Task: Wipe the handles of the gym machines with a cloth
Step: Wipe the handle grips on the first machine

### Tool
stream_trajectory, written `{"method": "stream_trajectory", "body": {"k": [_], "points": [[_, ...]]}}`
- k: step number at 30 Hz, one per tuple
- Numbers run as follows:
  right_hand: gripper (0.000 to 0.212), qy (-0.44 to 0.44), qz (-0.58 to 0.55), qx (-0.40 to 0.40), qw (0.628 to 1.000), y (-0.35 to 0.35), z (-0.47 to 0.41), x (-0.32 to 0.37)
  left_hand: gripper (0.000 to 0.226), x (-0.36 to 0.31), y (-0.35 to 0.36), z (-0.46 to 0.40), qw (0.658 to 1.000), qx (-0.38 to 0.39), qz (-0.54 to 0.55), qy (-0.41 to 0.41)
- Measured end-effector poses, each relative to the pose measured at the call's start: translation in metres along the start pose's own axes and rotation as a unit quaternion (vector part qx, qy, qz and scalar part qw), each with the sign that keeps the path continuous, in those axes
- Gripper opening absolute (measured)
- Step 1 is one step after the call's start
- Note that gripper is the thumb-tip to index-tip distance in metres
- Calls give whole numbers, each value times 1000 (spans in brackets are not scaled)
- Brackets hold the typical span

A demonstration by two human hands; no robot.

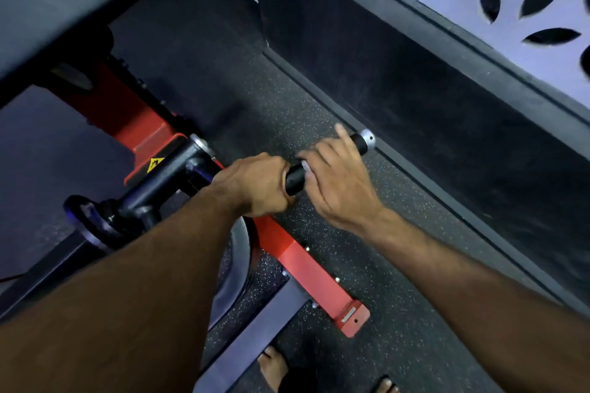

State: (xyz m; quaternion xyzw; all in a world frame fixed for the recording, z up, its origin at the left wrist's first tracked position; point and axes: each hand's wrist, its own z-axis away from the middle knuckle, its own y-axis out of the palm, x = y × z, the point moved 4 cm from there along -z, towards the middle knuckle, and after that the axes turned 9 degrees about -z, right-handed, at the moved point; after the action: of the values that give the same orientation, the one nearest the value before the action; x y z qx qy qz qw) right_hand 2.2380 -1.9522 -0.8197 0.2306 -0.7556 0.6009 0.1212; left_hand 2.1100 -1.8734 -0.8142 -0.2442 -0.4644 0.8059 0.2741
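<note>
Left hand point(255, 183) grips handle point(295, 177) beside right hand point(338, 182).

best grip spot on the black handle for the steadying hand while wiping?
Likely the inner end of the black handle, by the pivot, wrapped from above as the left hand is. The bar is a round cylinder sticking out sideways, so that leaves the outer length to the silver end cap free for the right hand.

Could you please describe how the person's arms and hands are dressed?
Both forearms are bare, with no sleeves in view. The left hand and right hand wear no gloves, and no watch, ring or wristband shows on either.
</note>
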Motion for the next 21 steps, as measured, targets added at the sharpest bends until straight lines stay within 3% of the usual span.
{"method": "stream_trajectory", "body": {"k": [3,7,11,13,16,19,21], "points": [[47,-45,7,-7,999,-8,11,-21,25,0,-1,-1,1000,4,0,2],[45,74,-26,-44,996,-5,-5,-4,27,-1,-3,1,1000,4,5,-2],[44,-62,-34,-1,997,2,13,7,28,-5,-5,2,1000,-9,1,9],[43,-67,-26,-5,997,-4,14,-9,28,-4,-4,0,1000,-5,-10,3],[40,27,-104,-33,994,-12,7,-8,26,-1,-3,1,1000,0,-6,-6],[38,112,-113,-119,980,-22,10,5,26,-1,-3,0,1000,3,-7,-7],[33,185,-155,-123,963,-27,14,3,27,-1,-3,0,1000,2,-13,-7]]}}
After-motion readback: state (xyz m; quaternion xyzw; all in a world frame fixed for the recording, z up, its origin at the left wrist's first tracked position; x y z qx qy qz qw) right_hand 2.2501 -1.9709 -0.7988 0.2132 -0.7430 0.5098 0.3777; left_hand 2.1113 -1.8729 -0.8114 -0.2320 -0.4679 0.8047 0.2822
